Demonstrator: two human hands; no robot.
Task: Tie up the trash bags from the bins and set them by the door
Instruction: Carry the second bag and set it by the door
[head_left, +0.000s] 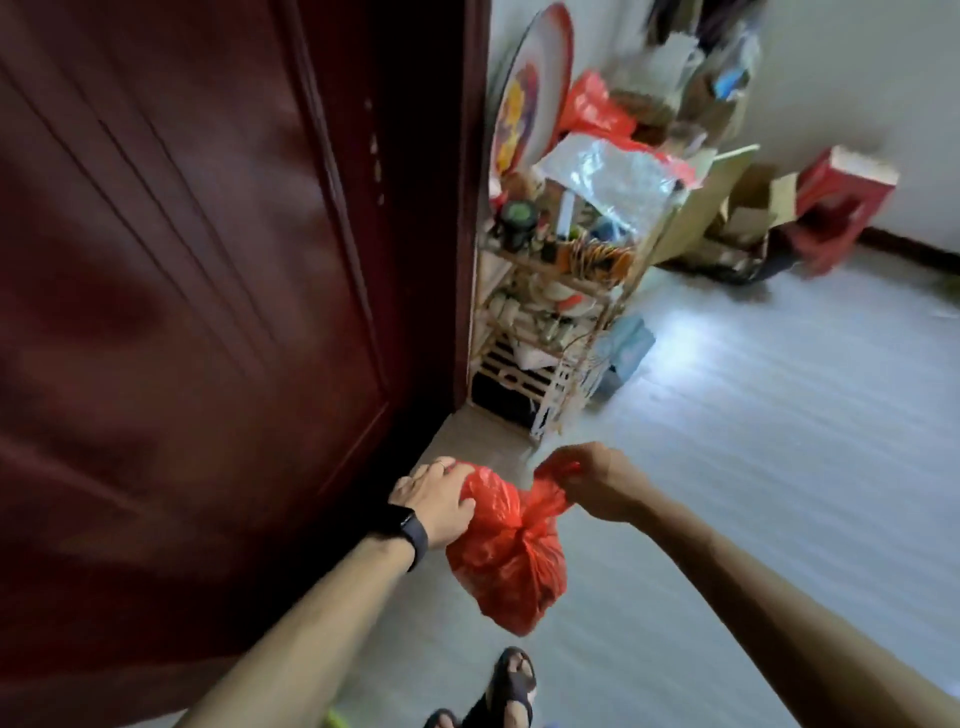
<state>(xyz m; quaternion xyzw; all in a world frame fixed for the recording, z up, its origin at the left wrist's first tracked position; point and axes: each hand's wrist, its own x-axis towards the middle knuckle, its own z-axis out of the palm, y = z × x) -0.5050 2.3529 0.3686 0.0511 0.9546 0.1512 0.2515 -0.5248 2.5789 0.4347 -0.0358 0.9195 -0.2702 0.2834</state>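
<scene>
Gripping one loose ear of the red trash bag (506, 556) with left hand (434, 501), fingers curled over the plastic. Black band (410, 535) on that wrist. Pinching the other ear with right hand (592, 480), at 1 o'clock from the bag, fingers closed tight on it. Ears spread apart above a gathered neck, with the bulging, crumpled belly hanging at 6 o'clock below both hands. Cannot tell if touching the floor (753, 441). Just beside the dark red door (182, 312), at 9 o'clock from the bag. Sandalled foot (511, 686) at 6 o'clock, near the bag. Cluttered wooden rack (550, 322) at 12 o'clock against the door frame. Flattened cardboard (727, 218) and a red box (841, 192) at 2 o'clock, well apart, by the wall.
</scene>
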